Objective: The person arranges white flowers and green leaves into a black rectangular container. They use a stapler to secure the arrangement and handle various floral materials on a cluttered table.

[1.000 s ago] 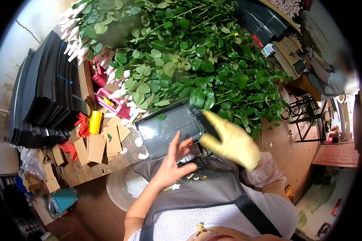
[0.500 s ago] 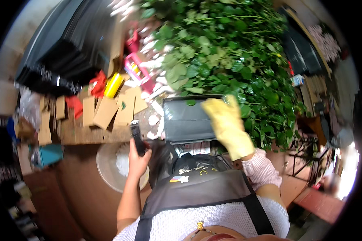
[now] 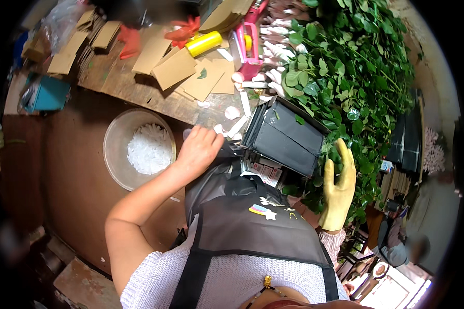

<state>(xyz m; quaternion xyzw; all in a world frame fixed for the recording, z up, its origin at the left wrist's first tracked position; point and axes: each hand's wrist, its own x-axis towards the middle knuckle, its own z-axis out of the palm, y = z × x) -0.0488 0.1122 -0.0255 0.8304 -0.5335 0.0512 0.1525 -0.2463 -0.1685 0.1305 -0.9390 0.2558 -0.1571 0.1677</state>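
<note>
My left hand (image 3: 201, 149) is over the table's front edge, its back toward me and its fingers bent and drawn together. What they hold, if anything, is hidden; several small white pieces (image 3: 237, 126) lie just beyond. My right hand (image 3: 339, 188), in a yellow rubber glove, is raised beside the leafy stems with thumb and fingers apart and nothing in it. Between the hands a black rectangular pad or tray (image 3: 288, 136) rests tilted on the table edge, with bits of green leaf on it. A large heap of green leafy stems (image 3: 355, 77) fills the right side, white-sleeved heads (image 3: 278, 54) at its left.
On the wooden table (image 3: 113, 77) lie cardboard pieces (image 3: 175, 69), a yellow roll (image 3: 203, 44), red cloth-like scraps (image 3: 183, 32) and a pink tape dispenser (image 3: 250, 56). A clear tub (image 3: 111, 149) of white strips stands below the edge at left. A teal box (image 3: 49, 95) sits farther left.
My view has swung, shifting the table. My left hand, earlier upright with a black handheld tool, now bends over the table edge with that tool out of sight. My right hand has moved off the black pad.
</note>
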